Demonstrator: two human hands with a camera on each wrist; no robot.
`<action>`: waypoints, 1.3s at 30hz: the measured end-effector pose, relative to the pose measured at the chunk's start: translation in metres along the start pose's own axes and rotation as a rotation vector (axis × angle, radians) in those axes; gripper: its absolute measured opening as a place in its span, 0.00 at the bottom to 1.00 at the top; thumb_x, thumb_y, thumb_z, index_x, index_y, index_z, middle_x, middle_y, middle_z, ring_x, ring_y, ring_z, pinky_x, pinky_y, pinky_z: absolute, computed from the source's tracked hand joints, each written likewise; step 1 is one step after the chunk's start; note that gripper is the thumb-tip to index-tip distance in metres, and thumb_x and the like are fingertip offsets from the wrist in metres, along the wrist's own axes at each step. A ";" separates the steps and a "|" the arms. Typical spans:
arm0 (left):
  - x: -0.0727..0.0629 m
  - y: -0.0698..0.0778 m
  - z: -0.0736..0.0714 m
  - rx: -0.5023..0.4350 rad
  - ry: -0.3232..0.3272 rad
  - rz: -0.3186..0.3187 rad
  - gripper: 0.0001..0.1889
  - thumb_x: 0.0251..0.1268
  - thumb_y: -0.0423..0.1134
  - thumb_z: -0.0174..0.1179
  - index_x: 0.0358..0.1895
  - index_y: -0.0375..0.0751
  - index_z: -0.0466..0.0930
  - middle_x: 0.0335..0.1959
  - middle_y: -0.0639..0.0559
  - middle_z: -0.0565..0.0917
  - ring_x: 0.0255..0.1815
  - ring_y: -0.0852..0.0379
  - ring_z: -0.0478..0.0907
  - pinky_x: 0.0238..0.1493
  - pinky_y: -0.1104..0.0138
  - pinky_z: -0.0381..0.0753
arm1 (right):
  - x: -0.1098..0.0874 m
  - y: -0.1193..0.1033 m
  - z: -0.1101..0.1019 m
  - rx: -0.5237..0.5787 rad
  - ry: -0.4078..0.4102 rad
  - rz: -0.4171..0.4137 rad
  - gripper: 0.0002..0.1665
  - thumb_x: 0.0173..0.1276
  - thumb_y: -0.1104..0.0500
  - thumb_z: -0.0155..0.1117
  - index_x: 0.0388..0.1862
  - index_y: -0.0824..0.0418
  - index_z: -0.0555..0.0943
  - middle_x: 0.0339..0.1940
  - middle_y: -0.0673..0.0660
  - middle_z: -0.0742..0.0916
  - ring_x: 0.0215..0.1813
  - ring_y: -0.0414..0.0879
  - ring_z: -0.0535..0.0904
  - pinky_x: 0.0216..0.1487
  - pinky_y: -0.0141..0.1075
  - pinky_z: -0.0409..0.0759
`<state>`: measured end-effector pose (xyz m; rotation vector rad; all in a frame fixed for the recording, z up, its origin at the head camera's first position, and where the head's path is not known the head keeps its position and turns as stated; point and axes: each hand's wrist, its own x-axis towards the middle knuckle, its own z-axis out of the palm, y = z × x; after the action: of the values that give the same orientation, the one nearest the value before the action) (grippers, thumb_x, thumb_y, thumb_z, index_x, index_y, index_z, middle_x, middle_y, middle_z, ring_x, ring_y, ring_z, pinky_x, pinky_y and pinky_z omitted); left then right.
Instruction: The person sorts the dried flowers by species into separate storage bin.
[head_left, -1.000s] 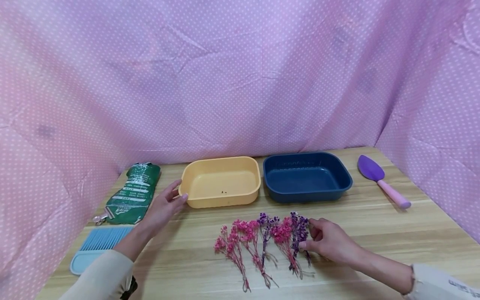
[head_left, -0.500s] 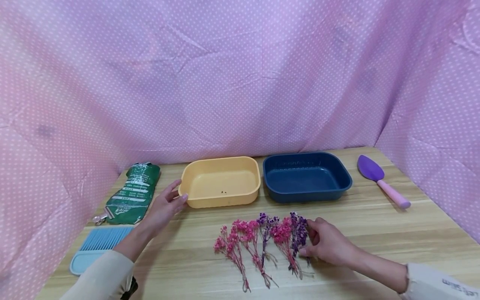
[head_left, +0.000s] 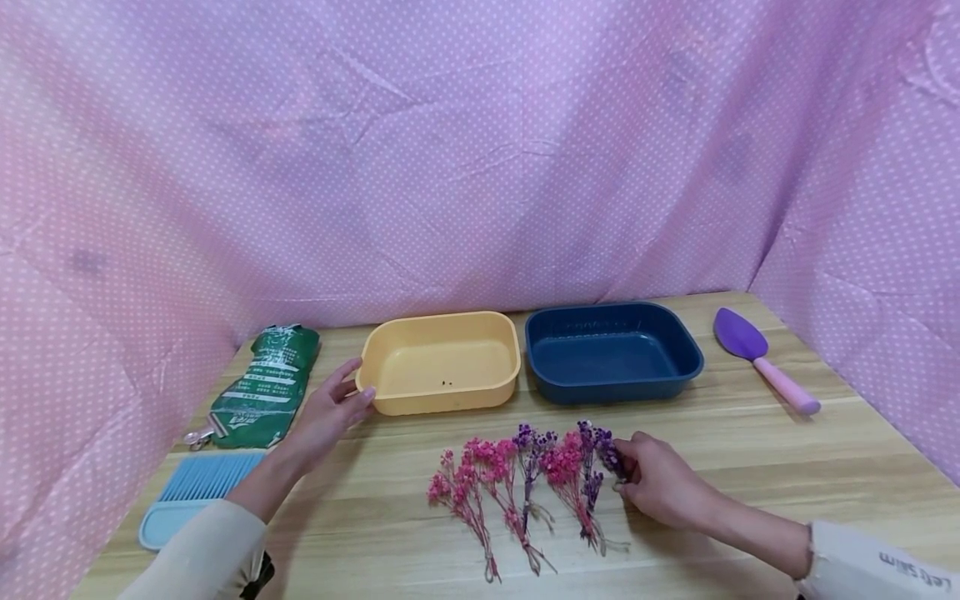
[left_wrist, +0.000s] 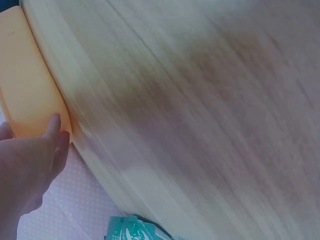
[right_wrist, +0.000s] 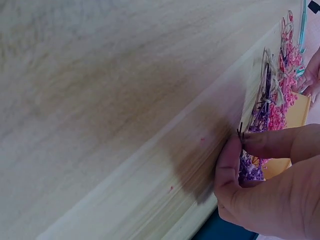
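Observation:
With thumb and index finger, my right hand [head_left: 663, 483] pinches a sprig of purple dried flowers [head_left: 610, 457] by its thin dark stems [right_wrist: 240, 132]. To its left lie another purple bunch [head_left: 588, 479], a pink bunch [head_left: 562, 462], a second purple bunch [head_left: 529, 454] and more pink dried flowers [head_left: 491, 462], stems toward me and tied with twine. My left hand [head_left: 330, 421] rests its fairly straight fingers against the left end of a yellow plastic basin [head_left: 442, 403]. A few dark specks lie inside that basin.
A dark blue basin [head_left: 615, 392] stands right of the yellow one. Far right lies a purple spatula [head_left: 742, 336] with a pink handle. At left are a clipped green bag [head_left: 273, 383] and a light blue brush [head_left: 198, 492]. Dotted pink cloth [head_left: 480, 167] surrounds the table.
The purple sprig in my right hand has shifted slightly right, apart from the purple bunch beside it, which now shows separately. My left hand stays at the yellow basin.

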<state>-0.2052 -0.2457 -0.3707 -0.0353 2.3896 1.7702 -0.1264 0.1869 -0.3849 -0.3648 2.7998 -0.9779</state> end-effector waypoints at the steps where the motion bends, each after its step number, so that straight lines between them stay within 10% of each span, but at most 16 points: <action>1: 0.000 0.000 0.000 -0.001 0.000 0.000 0.37 0.73 0.40 0.53 0.78 0.49 0.42 0.72 0.32 0.57 0.67 0.39 0.66 0.63 0.56 0.71 | 0.000 0.001 -0.001 -0.002 0.003 -0.011 0.33 0.46 0.76 0.68 0.55 0.81 0.75 0.27 0.54 0.74 0.29 0.44 0.70 0.25 0.30 0.72; 9: 0.001 0.001 0.000 -0.017 -0.003 -0.002 0.37 0.73 0.38 0.53 0.78 0.49 0.42 0.72 0.32 0.57 0.68 0.39 0.66 0.63 0.56 0.71 | 0.003 0.005 -0.016 0.156 -0.074 -0.017 0.16 0.51 0.76 0.63 0.41 0.70 0.84 0.23 0.51 0.81 0.25 0.42 0.74 0.22 0.29 0.74; 25: -0.001 0.002 0.000 -0.020 -0.005 -0.015 0.38 0.73 0.39 0.53 0.78 0.50 0.42 0.72 0.32 0.56 0.68 0.39 0.65 0.64 0.56 0.71 | 0.002 0.003 -0.038 0.644 -0.318 0.038 0.23 0.57 0.73 0.65 0.53 0.80 0.76 0.27 0.59 0.85 0.24 0.41 0.76 0.21 0.26 0.75; 30: 0.000 0.002 -0.001 -0.021 -0.006 -0.013 0.38 0.73 0.39 0.54 0.78 0.49 0.42 0.72 0.32 0.56 0.68 0.39 0.65 0.63 0.57 0.71 | 0.002 0.004 -0.031 0.546 -0.303 0.013 0.20 0.53 0.76 0.64 0.48 0.78 0.80 0.18 0.57 0.82 0.17 0.41 0.73 0.17 0.28 0.72; 39: 0.001 0.000 -0.001 -0.033 -0.002 -0.005 0.37 0.73 0.37 0.53 0.78 0.48 0.42 0.72 0.31 0.57 0.67 0.38 0.66 0.62 0.58 0.73 | 0.005 0.007 -0.035 -0.039 -0.191 -0.127 0.19 0.47 0.77 0.67 0.37 0.63 0.89 0.22 0.46 0.82 0.20 0.35 0.67 0.19 0.27 0.67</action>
<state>-0.2061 -0.2466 -0.3705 -0.0440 2.3570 1.8064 -0.1400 0.2118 -0.3627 -0.6132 2.6525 -0.8639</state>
